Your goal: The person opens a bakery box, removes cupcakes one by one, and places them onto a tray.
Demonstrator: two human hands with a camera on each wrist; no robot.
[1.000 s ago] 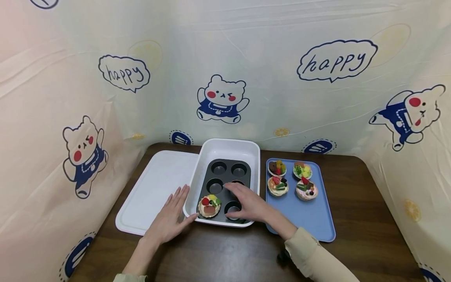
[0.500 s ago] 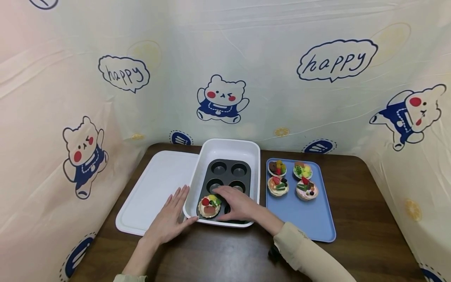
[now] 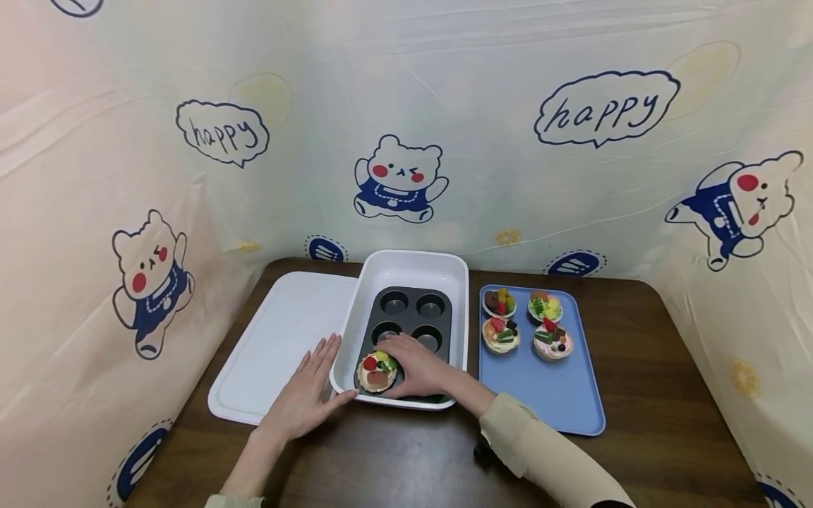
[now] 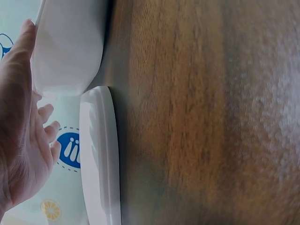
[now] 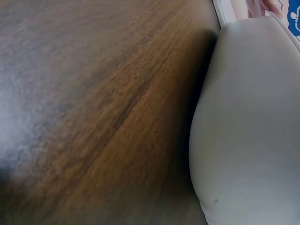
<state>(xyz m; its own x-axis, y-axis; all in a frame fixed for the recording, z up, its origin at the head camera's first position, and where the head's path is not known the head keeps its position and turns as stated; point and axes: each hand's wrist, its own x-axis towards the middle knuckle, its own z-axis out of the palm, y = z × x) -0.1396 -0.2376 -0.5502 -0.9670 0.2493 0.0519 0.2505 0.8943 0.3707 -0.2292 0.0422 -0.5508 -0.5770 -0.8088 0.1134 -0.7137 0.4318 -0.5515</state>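
In the head view, a fruit tart [image 3: 377,373] with cream, red and green toppings sits in the front left cup of a dark muffin tin [image 3: 409,321]. The tin lies inside a deep white baking dish [image 3: 416,262]. My right hand [image 3: 416,365] holds the tart from its right side, fingers at its back edge and thumb at its front. With fingers straight, my left hand [image 3: 303,395] rests along the dish's left wall, thumb at the front left corner. The left wrist view shows this hand [image 4: 28,117] beside the white wall. The right hand's fingers are hidden in the right wrist view.
A white board [image 3: 286,331] lies left of the dish. On the right, a blue tray [image 3: 540,395] bears several more tarts [image 3: 500,335] toward its back. All stand on a brown wooden table [image 3: 381,458], with a printed curtain [image 3: 495,169] behind.
My right hand has moved left over the tin, from the right column of cups to the front left tart, and its fingers have come around it. The left hand stays where it was.
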